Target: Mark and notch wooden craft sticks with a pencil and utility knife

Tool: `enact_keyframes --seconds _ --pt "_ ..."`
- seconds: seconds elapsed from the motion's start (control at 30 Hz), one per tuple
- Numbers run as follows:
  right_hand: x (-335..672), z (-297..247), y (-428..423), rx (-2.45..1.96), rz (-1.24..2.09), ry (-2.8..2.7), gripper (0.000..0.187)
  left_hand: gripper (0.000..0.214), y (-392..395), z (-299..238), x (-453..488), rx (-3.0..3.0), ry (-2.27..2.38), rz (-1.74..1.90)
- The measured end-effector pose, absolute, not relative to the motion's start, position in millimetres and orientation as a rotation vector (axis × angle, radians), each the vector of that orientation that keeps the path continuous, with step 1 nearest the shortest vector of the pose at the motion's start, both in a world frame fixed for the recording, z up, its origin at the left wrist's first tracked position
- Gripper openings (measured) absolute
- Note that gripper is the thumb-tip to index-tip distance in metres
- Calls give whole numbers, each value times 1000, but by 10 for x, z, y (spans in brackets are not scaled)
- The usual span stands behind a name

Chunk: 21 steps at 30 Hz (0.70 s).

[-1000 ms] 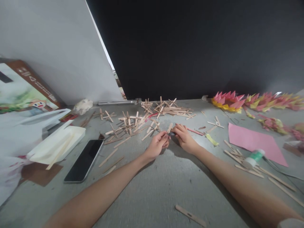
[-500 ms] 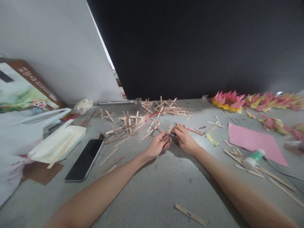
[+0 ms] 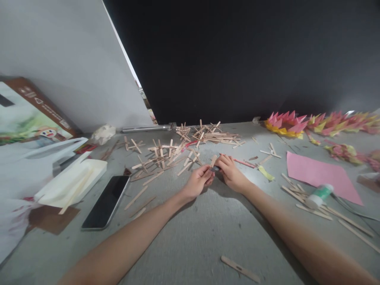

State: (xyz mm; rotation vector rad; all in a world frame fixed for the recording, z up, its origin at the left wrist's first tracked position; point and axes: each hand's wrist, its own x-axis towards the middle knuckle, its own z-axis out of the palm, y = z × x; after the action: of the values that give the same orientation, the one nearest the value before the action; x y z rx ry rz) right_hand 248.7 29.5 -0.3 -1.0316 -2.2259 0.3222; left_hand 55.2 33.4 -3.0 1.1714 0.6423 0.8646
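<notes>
My left hand (image 3: 198, 182) pinches a short upright piece of wooden craft stick (image 3: 213, 160) between thumb and fingers. Close against it, my right hand (image 3: 231, 172) is closed round a small dark object (image 3: 217, 168), mostly hidden by the fingers; its kind I cannot make out. A thin red pencil-like stick (image 3: 245, 163) runs behind my right hand, and whether the hand touches it is unclear. Just beyond both hands lies a loose heap of craft sticks (image 3: 221, 136), several of them joined into crosses (image 3: 162, 152).
On the left are a phone (image 3: 107, 202), a white tray (image 3: 97, 168) and a plastic bag (image 3: 18, 170). A pink sheet (image 3: 320, 174), a glue stick (image 3: 320, 196) and paper petal crowns (image 3: 286, 124) lie right. One slotted stick (image 3: 240, 269) lies near me. A dark panel (image 3: 237, 59) stands behind.
Both hands keep nearly the same place and grip. The view has shifted slightly; nothing on the table has visibly been moved.
</notes>
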Motion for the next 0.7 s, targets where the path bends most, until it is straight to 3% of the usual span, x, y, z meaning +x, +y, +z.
enact_keyframes --seconds 0.7 --pt "2485 -40 316 -1066 288 -2206 25 51 308 17 539 1255 653 931"
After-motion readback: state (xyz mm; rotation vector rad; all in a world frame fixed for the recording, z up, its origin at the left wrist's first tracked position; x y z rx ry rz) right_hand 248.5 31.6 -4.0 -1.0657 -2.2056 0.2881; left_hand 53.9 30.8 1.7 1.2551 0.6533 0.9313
